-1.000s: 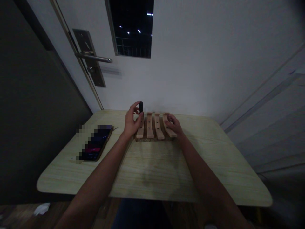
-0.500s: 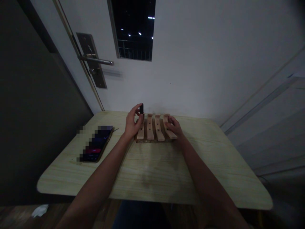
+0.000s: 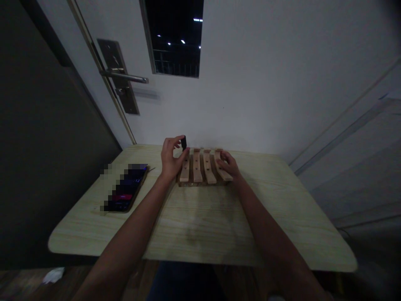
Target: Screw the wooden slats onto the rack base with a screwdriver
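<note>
In the head view, a wooden rack of several pale, curved slats [image 3: 197,167] stands on a brown base [image 3: 203,184] toward the back of the table. My left hand [image 3: 169,159] is at the rack's left end, pinching a small black upright block [image 3: 183,142] between thumb and index finger. The block's lower end is just above or against the leftmost slat [image 3: 185,169]; I cannot tell which. My right hand [image 3: 231,164] is closed around the rightmost slat [image 3: 223,173], thumb on top, with some fingers hidden behind it.
On the left of the light wood-grain table [image 3: 200,234] lies a phone [image 3: 130,188], partly pixelated. Behind the table's back edge rises a white door [image 3: 250,83] with a metal handle [image 3: 131,78] and a dark window. A white scrap [image 3: 54,275] is on the floor.
My left hand has shifted slightly left with the black block, and its fingers look more raised. The right hand keeps its place on the rack. The whole view has moved a little.
</note>
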Demonstrator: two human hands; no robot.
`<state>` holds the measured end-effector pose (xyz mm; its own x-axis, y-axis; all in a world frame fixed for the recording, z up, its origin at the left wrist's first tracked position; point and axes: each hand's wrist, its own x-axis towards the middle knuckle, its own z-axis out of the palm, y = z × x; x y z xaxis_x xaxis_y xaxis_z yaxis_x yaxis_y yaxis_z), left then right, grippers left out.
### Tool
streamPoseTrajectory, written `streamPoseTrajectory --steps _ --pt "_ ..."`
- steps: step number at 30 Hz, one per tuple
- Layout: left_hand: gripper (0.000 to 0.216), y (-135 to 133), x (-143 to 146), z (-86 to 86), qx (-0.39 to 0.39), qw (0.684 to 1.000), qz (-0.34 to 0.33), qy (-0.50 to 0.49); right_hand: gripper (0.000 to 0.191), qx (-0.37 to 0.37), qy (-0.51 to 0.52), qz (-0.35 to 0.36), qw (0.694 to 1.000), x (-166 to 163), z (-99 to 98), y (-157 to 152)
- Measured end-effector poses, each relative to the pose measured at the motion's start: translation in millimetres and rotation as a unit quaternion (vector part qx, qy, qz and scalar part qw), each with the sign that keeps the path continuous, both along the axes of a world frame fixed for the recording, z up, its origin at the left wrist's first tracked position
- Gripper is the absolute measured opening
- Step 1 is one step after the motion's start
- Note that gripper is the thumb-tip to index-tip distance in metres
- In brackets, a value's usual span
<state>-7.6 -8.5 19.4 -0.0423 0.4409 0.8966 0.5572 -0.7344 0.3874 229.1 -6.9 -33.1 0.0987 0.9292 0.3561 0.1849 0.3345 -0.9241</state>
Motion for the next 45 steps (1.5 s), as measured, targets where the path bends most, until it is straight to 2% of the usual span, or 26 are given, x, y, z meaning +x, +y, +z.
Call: streamPoseTrajectory --steps 7,12,20,27,37,45 --pt "0.040 -2.4 3.4 0.1 -0.001 1.000 -0.021 0.016 0.048 0.009 0.002 -0.002 1.000 -2.1 2.6 -2.3" --pt "0.050 -0.7 1.9 -1.7 -0.016 0.999 -0.030 -0.002 0.045 0.020 -0.001 -0.008 1.000 -2.3 1.9 -1.5" --pt "0.044 -3.1 2.6 -0.3 -0.030 0.998 -0.053 0.012 0.048 0.003 0.014 -0.001 1.000 -1.4 -1.7 0.8" --pt "0.044 1.7 1.0 -1.2 -0.003 0.999 -0.031 0.007 0.047 0.009 -0.003 0.005 1.000 -0.5 0.2 0.1" --pt "0.044 -2.2 2.2 -4.1 -0.039 0.997 -0.069 0.012 0.043 0.011 -0.006 0.004 1.000 -1.4 1.9 -1.5" --pt "0.042 -0.3 1.5 -1.6 -0.022 0.998 -0.055 -0.002 0.044 0.001 -0.001 0.005 1.000 -0.8 2.0 -1.8"
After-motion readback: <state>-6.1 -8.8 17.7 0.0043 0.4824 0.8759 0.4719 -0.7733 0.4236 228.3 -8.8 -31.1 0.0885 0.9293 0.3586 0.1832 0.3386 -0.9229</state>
